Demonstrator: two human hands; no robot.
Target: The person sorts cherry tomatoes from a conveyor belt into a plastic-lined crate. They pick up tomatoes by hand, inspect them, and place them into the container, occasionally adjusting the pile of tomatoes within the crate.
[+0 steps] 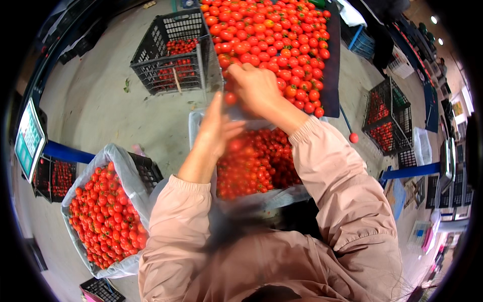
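Observation:
Cherry tomatoes (260, 28) cover a dark sorting surface (332, 75) in front of me. My right hand (256, 85) reaches over its near left part, fingers curled down among the tomatoes. Whether the fingers grip one is hidden. Lower and to the left, my left hand (217, 130) is blurred, its thumb and fingers apart and nothing seen in its grasp. A loose tomato (230, 98) shows between the two hands. Below them stands a plastic-lined crate (271, 201) partly filled with tomatoes (256, 166); those beneath my left hand look blurred.
At lower left, a lined crate (141, 181) is heaped with tomatoes. Black mesh crates with tomatoes stand on the floor at upper left (169, 62) and right (388, 117). A display screen (29, 139) on a blue post (68, 151) rises at far left.

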